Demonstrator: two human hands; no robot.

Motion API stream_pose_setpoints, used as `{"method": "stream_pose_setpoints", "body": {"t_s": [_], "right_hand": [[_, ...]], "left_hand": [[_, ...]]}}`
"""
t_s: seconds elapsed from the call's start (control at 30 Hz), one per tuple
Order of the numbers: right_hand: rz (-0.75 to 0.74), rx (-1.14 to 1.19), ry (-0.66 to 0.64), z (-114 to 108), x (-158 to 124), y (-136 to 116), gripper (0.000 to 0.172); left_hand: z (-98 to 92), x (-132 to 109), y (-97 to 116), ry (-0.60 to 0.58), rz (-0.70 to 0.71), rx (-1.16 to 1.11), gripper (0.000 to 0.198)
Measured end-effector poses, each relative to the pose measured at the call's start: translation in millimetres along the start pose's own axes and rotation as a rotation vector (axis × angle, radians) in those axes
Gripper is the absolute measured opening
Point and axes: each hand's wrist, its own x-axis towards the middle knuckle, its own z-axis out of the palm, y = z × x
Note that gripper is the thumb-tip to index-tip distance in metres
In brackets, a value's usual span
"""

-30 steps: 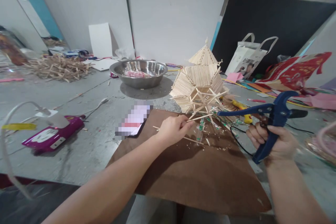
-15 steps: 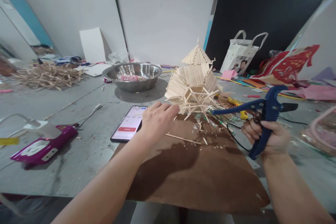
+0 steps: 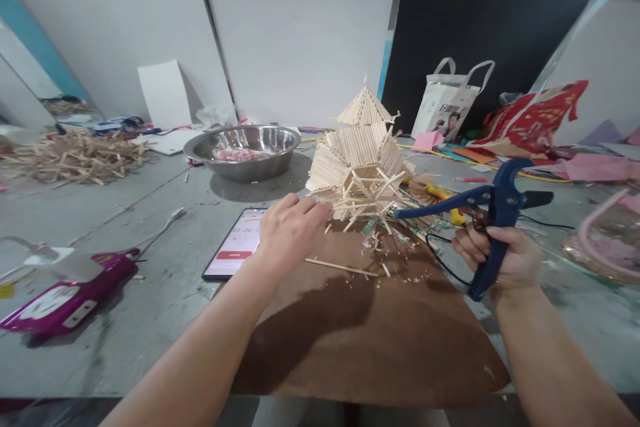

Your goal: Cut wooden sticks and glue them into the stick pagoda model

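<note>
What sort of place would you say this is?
Probably a craft workshop: a stick-built pagoda model on a cluttered worktable, a heap of loose wooden sticks, and blue cutters in the right hand.

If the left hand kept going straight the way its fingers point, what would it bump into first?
Most likely the lower edge of the pale wooden-stick tower model, which stands right ahead of the left hand. The gap looks small, though depth is hard to judge.

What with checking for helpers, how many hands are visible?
2: the left hand reaches the stick model at its base; the right hand grips the blue cutter. No others.
</note>
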Motion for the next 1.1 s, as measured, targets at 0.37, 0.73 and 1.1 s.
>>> {"method": "stream_pose_setpoints", "body": {"t_s": [0.37, 0.73, 1.1], "right_hand": [[-0.025, -0.015, -0.009, -2.4, 0.4, 1.3, 0.011], [-0.021, -0.004, -0.024, -0.7, 0.3, 0.4, 0.016], [-0.001, 0.006, 0.011, -2.4, -0.8, 0.1, 0.01]], "left_hand": [[-0.4, 0.4, -7.9, -0.057, 0.081, -0.025, 0.017], [-1.5, 0.7, -10.1, -0.05, 0.113, -0.047, 0.019], [-3.8, 2.1, -9.4, -0.021, 0.118, -0.116, 0.023]]}}
